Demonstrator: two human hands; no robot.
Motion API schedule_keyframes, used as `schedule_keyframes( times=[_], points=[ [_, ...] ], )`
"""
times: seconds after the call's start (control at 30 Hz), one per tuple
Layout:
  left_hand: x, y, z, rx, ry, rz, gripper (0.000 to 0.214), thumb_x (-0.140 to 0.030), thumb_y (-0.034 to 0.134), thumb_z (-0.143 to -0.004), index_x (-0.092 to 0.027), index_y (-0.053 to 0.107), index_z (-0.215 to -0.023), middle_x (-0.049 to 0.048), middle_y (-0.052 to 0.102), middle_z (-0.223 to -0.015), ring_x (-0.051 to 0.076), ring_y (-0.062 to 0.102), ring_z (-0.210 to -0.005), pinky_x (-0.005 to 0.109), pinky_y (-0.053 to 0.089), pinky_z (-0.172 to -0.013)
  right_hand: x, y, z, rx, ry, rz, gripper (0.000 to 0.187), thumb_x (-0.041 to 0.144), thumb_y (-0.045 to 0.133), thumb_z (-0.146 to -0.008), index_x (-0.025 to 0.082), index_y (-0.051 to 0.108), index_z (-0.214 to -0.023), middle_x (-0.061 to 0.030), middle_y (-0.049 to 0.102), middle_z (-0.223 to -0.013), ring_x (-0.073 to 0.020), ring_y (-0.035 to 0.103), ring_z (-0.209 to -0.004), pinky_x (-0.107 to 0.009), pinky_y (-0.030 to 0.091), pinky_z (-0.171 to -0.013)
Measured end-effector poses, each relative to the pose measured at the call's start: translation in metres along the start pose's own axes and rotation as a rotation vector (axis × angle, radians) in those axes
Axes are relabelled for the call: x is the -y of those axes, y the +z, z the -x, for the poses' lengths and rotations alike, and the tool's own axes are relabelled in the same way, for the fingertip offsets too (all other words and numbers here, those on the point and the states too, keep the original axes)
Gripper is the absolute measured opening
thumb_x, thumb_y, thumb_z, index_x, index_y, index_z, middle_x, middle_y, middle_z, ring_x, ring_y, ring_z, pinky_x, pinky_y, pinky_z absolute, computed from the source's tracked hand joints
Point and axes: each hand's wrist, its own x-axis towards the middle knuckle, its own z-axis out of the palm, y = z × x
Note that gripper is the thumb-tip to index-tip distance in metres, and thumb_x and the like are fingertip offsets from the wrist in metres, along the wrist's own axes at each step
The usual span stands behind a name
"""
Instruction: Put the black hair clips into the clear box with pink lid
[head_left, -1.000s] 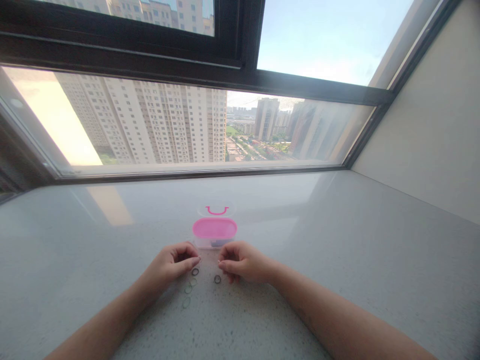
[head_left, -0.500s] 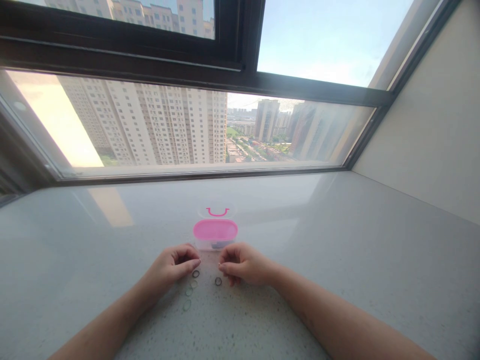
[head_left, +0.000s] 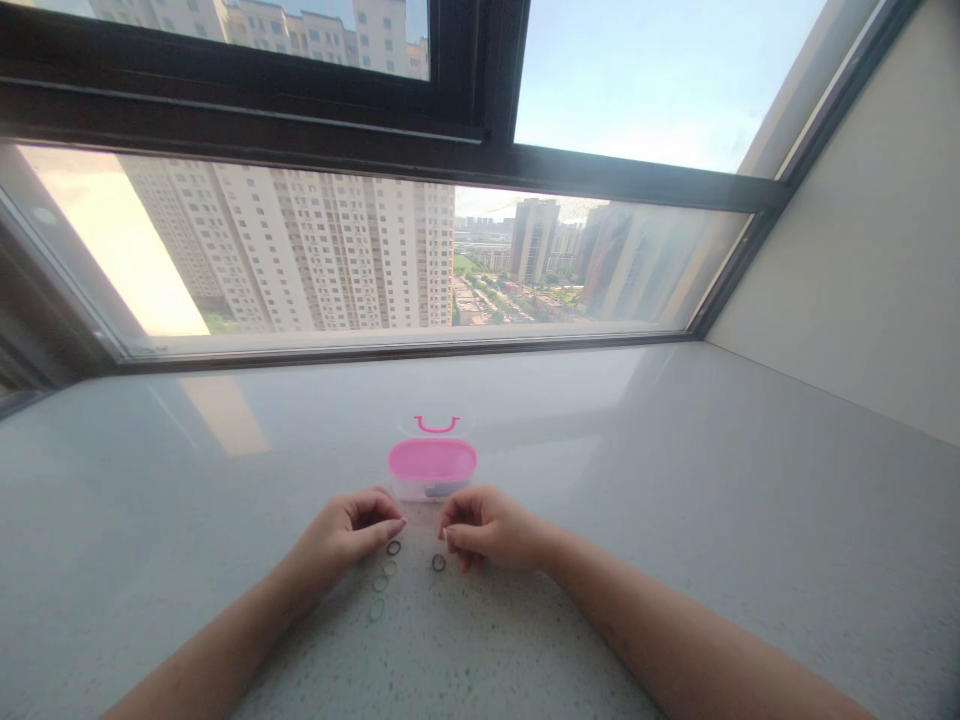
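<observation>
My left hand [head_left: 361,528] rests just above the counter, thumb and forefinger pinched together; whatever lies between the tips is too small to make out. Facing it across a small gap, my right hand [head_left: 482,527] is also curled into a pinch, and its contents cannot be told. Below the left fingertips lies a dark thin ring [head_left: 394,548], followed toward me by a pale ring [head_left: 390,568], another pale ring [head_left: 380,582] and a greenish ring [head_left: 377,608]. A second dark ring [head_left: 439,563] sits beneath the right fingertips. Behind both hands stands a clear box with a pink interior or lid [head_left: 433,460].
Beyond the box lies a clear lid with a pink handle [head_left: 436,425]. The speckled pale counter [head_left: 675,480] runs back to a dark window frame [head_left: 420,358]. A white wall [head_left: 862,260] bounds the right side.
The right thumb tip has shifted slightly at its pinch. Both hands otherwise keep their places, and the rings and box lie as before.
</observation>
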Motion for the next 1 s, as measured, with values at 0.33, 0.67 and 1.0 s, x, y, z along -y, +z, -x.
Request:
schedule_keyframes(
  times=[0.33,0.67,1.0],
  points=[
    [0.0027,-0.0007,-0.0005,-0.002,0.003,-0.011,0.013,-0.028,0.062,-0.074,-0.015,0.062,-0.070,0.0006,0.057,-0.070,0.016,0.051,-0.069,0.025,0.038,-0.064,0.0000,-0.0006,0.0003,0.005,-0.008,-0.003,0.010,0.021,0.062,-0.076,0.014,0.055,-0.078,0.0027,0.054,-0.060,-0.0078,0.054,-0.045,-0.016,0.038,-0.039],
    [-0.0040,0.0008,0.0017,0.002,-0.022,0.014,0.019,-0.033,0.061,-0.074,-0.015,0.059,-0.068,0.0000,0.054,-0.067,0.016,0.049,-0.066,0.025,0.037,-0.062,-0.0028,-0.0016,-0.0009,0.011,-0.009,0.001,0.015,0.025,0.063,-0.075,0.015,0.053,-0.078,0.0029,0.054,-0.061,-0.0080,0.054,-0.045,-0.016,0.038,-0.040],
    [-0.0034,0.0007,0.0020,-0.006,-0.035,0.020,0.018,-0.032,0.060,-0.075,-0.015,0.059,-0.069,-0.0012,0.053,-0.066,0.015,0.047,-0.063,0.023,0.035,-0.059,-0.0051,-0.0015,-0.0018,0.021,-0.021,-0.007,0.015,0.025,0.063,-0.075,0.014,0.053,-0.079,0.0030,0.053,-0.060,-0.0084,0.054,-0.045,-0.017,0.039,-0.041]
  ],
)
